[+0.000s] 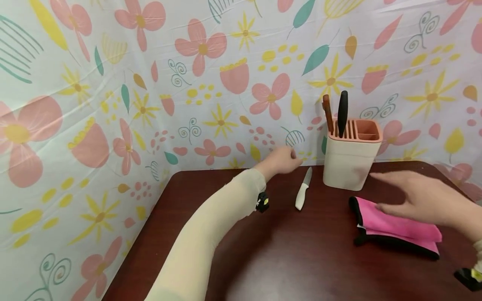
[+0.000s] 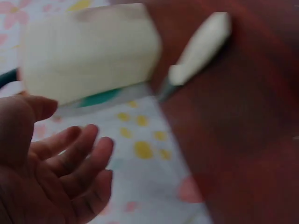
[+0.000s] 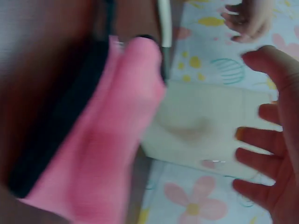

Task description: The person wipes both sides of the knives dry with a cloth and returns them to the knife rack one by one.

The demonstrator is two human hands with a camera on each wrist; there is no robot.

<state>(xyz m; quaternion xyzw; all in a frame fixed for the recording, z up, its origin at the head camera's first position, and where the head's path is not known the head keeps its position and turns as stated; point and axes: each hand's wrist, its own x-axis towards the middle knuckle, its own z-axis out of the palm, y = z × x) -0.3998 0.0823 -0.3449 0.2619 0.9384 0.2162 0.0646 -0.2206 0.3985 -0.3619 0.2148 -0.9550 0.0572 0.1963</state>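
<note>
My left hand point(image 1: 283, 160) hovers near the back edge of the table, its fingers loosely curled around nothing. Just to its right lies a white-handled knife point(image 1: 302, 192), blade toward the wall. My right hand point(image 1: 421, 196), fingers spread and holding nothing, is above a folded pink cloth with black edging point(image 1: 399, 225). Between the hands stands a cream knife holder point(image 1: 348, 163) with a pink slotted top. A black-handled utensil point(image 1: 342, 113) and a brown-handled one point(image 1: 327, 112) stick up from its slots. In the left wrist view the knife point(image 2: 201, 46) is blurred.
The dark wooden table point(image 1: 293, 259) meets a floral-patterned sheet point(image 1: 233, 83) at the back and left. The knife holder stands close to that sheet. Dark bands with a small flower, one of them a left wrist band point(image 1: 262, 202), sit on both wrists.
</note>
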